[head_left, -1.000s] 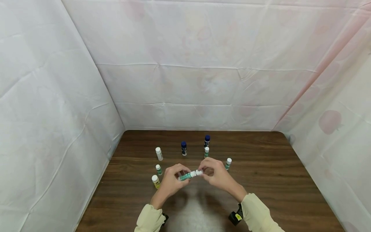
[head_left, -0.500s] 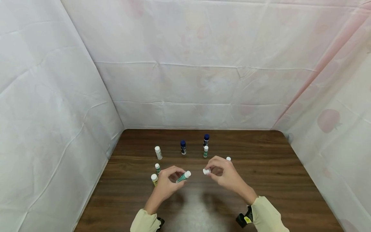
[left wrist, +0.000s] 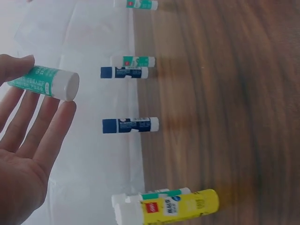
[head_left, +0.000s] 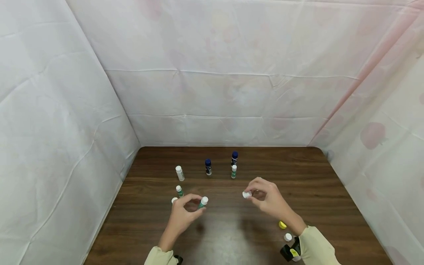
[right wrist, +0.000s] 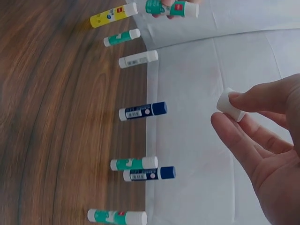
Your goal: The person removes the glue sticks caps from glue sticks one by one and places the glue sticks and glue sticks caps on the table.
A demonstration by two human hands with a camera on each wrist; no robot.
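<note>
My left hand (head_left: 183,217) pinches a green glue stick (left wrist: 42,82) between thumb and fingers, its white end pointing up and to the right in the head view. My right hand (head_left: 269,198) pinches a small white cap (right wrist: 230,105) between thumb and fingertips. A wide gap separates the two hands, both raised over the table. Close by the left hand stand a yellow glue stick (left wrist: 180,207), mostly hidden behind it in the head view, and a small green one (head_left: 179,190). Another green glue stick (right wrist: 117,217), hidden by the right hand from above, shows in the right wrist view.
Farther back on the brown wooden table (head_left: 318,184) stand a white glue stick (head_left: 180,173), two dark blue ones (head_left: 208,167) and a green one (head_left: 233,172). Near the right wrist lie a yellow cap (head_left: 282,225) and a white cap (head_left: 288,237). White sheets (head_left: 212,92) surround the table.
The white cap was against the glue stick's white end. The hands have since drawn apart, the left going left with the stick, the right going right with the cap.
</note>
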